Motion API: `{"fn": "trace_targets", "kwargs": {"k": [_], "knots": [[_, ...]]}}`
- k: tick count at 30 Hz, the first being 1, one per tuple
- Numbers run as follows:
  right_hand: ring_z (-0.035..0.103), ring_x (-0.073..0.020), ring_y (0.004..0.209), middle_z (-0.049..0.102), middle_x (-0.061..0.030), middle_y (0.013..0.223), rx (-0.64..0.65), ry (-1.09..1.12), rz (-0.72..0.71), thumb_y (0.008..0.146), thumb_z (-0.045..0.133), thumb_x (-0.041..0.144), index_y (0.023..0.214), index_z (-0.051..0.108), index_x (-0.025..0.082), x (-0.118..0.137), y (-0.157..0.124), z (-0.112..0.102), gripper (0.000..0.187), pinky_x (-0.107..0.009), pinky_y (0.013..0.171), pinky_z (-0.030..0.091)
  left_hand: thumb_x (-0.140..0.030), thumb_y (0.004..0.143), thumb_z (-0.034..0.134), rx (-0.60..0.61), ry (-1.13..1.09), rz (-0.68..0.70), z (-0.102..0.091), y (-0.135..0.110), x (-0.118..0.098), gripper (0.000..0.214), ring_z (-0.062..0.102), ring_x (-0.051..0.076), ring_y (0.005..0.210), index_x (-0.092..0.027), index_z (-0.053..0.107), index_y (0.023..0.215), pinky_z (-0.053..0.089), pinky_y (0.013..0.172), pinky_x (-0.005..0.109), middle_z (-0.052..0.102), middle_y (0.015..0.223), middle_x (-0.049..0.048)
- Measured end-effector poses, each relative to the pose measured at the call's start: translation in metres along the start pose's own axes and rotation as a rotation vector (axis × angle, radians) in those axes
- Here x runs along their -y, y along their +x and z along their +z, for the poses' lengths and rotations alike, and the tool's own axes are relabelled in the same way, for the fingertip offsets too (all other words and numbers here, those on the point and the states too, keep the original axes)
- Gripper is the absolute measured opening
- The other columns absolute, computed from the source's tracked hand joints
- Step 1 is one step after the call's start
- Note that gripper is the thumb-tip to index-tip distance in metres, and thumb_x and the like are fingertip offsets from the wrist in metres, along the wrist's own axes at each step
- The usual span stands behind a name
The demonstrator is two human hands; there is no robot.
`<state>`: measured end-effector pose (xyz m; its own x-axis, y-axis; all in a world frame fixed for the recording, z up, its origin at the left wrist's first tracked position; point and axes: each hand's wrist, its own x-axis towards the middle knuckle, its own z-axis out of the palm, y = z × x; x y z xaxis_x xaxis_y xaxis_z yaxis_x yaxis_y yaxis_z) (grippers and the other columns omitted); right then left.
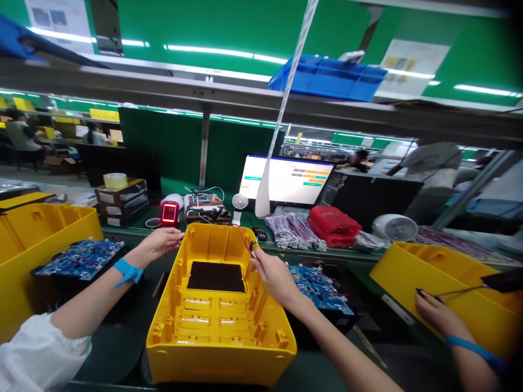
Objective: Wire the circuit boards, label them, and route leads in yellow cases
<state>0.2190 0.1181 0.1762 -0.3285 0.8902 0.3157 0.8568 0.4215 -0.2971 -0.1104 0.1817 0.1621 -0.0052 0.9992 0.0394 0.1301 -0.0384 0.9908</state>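
A yellow plastic housing (pixel 220 362) stands in front of me, its hollow side up. Inside it, toward the far end, lies a black rectangular panel (pixel 216 276). My left hand (pixel 159 243), a blue wrist strap (pixel 128 271) behind it, reaches to the far left corner of the housing. Its fingers are stretched out, with the tips at the rim. At the right rim my right hand (pixel 275 275) is closed on a thin red and black cable (pixel 247 243). Blue circuit boards on black blocks sit on both sides, one on the left (pixel 84 258) and one on the right (pixel 321 287).
More yellow housings stand left (pixel 53 239) and right (pixel 429 283). At right, another person's hand (pixel 439 316) holds a thin-shafted tool. Behind are a lit monitor (pixel 286 179), a red-lit device (pixel 169 213), a small fan (pixel 239 202), cable bundles (pixel 294 230) and red packages (pixel 333 224).
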Motion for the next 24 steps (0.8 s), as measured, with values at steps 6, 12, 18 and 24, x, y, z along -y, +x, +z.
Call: {"fn": "trace_targets", "kwargs": {"k": [6,12,18,24], "knots": [[0.064,-0.0156,0.078,0.068,-0.0006,0.081,0.003,0.004,-0.006,0.094,0.036,0.026,0.081,0.046,0.022,-0.002,-0.001,0.0,0.017,-0.022,0.065,0.034,-0.007,0.081,0.06,-0.096,-0.416,0.007,0.002,-0.012,-0.001,0.008,0.06,0.006,0.067,-0.015,0.059,0.085,0.051,0.063,0.014,0.062,0.082,0.0024],[0.064,-0.0202,0.081,0.069,-0.0077,0.084,0.049,-0.228,-0.051,0.095,0.036,0.024,0.085,0.051,0.019,0.006,0.002,-0.008,0.018,-0.027,0.073,0.039,-0.01,0.08,0.065,0.069,-0.516,-0.006,0.014,-0.033,-0.048,0.012,0.063,0.01,0.076,-0.015,0.062,0.091,0.054,0.065,0.016,0.063,0.092,0.0045],[0.066,-0.0214,0.073,0.069,-0.0091,0.074,0.111,-0.356,-0.129,0.095,0.036,0.024,0.091,0.055,0.016,0.009,0.018,-0.01,0.022,-0.039,0.094,0.037,-0.017,0.074,0.074,0.358,-0.319,-0.019,0.043,-0.046,-0.088,0.018,0.065,0.011,0.074,-0.013,0.063,0.088,0.053,0.066,0.015,0.065,0.09,0.0062],[0.067,-0.0192,0.075,0.07,-0.0071,0.077,0.161,-0.236,-0.176,0.095,0.038,0.025,0.09,0.057,0.016,0.005,0.017,0.002,0.021,-0.038,0.1,0.036,-0.023,0.078,0.069,0.625,0.027,-0.045,0.079,-0.04,-0.111,0.016,0.066,0.015,0.071,-0.015,0.063,0.09,0.051,0.063,0.019,0.068,0.08,0.0069]]}}
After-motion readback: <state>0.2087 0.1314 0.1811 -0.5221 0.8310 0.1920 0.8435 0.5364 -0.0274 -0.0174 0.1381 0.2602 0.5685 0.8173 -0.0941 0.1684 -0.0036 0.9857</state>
